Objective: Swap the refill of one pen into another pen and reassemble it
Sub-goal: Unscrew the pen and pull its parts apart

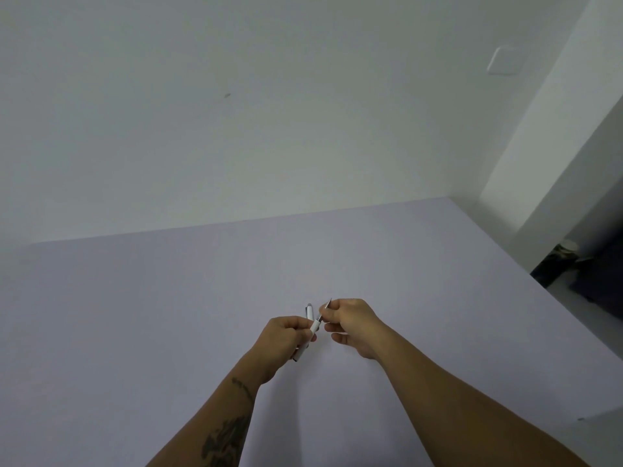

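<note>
My left hand (286,335) is closed around two white pen pieces: a capped white pen body (309,311) sticking up above the fingers and a white barrel (315,326) slanting up to the right, its lower end showing below the hand. My right hand (350,323) pinches the thin refill (326,306) at the barrel's upper end, and the pointed metal tip pokes out above the fingers. Both hands hover over the lavender table (168,315) near its middle. How deep the refill sits in the barrel is hidden by fingers.
The table's far edge meets a white wall (236,112). The right table edge runs diagonally, with dark objects (580,274) on the floor beyond it. A wall switch plate (504,60) is high on the right.
</note>
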